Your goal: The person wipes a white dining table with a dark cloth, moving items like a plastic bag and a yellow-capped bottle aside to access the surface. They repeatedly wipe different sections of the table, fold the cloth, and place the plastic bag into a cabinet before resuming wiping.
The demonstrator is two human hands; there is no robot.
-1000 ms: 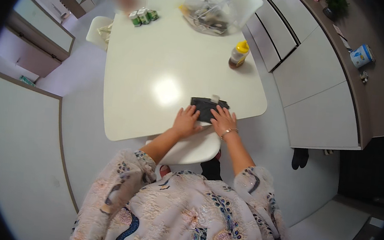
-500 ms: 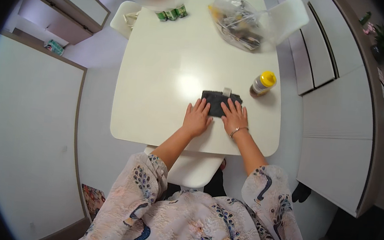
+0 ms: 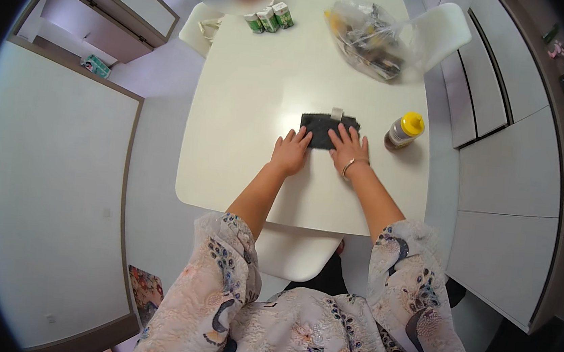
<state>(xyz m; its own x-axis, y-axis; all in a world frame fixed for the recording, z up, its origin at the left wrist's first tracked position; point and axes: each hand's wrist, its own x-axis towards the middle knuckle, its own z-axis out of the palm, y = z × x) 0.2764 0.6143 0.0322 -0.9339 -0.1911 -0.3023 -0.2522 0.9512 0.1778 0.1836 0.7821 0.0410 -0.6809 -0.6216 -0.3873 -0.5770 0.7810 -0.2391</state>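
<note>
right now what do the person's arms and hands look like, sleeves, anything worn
Both forearms are bare from the elbow down. Loose, wide sleeves of a pale blouse with a dark peacock-feather print end near the elbows. The right hand has a thin bracelet at the wrist. The left hand wears nothing that shows.

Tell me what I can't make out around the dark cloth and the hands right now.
Head view only:
- Near edge of the dark grey folded cloth: covered by the right hand and the left hand fingertips.
- Small pale tab at the cloth's far edge: too small to identify.
- Contents of the clear plastic bag: crumpled, glare.
- Thing at the table's far end: blurred.
</note>
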